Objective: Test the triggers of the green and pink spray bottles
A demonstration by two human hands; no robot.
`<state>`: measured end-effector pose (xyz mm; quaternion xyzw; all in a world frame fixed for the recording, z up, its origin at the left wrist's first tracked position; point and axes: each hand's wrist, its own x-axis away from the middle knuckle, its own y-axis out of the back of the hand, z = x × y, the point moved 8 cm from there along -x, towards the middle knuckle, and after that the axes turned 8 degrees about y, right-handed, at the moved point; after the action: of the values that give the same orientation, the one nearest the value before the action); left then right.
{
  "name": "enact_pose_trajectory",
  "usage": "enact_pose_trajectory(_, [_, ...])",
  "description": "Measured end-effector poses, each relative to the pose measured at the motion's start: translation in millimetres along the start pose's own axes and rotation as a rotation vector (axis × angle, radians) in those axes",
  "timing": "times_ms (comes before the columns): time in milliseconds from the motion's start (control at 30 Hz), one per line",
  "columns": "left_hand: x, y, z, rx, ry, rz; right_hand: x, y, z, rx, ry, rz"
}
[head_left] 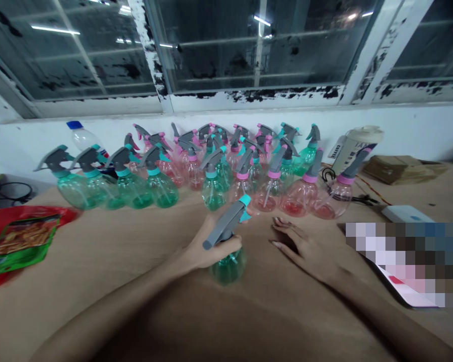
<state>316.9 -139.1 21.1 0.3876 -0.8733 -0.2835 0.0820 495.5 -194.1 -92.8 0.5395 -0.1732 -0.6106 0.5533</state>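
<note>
1. Your left hand (206, 252) is clamped around the neck of a green spray bottle (227, 269), thumb across the near side.
2. This bottle is in front of you, between your forearms and the rows; its grey trigger head leans, teal nozzle pointing away and to the right. Motion blur: cannot tell whether the base touches the bench (109, 261).
3. Your right hand (301, 247) holds nothing. Fingers are spread and apart, low over the bench, to the right of the held bottle and not touching it. Contact with the bench: cannot tell.
4. Beyond your hands, four green bottles (140, 195) line the front left; one more green bottle (214, 195) stands near the middle.
5. Four pink bottles (299, 198) continue that front line to the right; further pink and green ones crowd behind, by the wall.
6. At far left, a green snack packet (22, 244) lies on a red plastic bag (0, 218).
7. At right, a white box (409, 215) sits beyond a partly pixelated device (411, 296).
</note>
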Motion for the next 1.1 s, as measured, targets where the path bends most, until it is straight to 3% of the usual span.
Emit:
enact_pose_trajectory(467, [0.1,0.9,-1.3,-0.033,0.026,-0.021,-0.1,0.8,-0.2,-0.02,-0.011,-0.006])
enact_pose_trajectory(667, [-2.8,1.5,-4.2,-0.086,-0.088,-0.018,-0.5,1.7,-0.6,-0.014,-0.015,-0.013])
enact_pose_trajectory(1100, [-1.2,7.8,1.4,-0.054,-0.002,-0.117,-0.1,1.8,-0.6,-0.013,-0.021,-0.005])
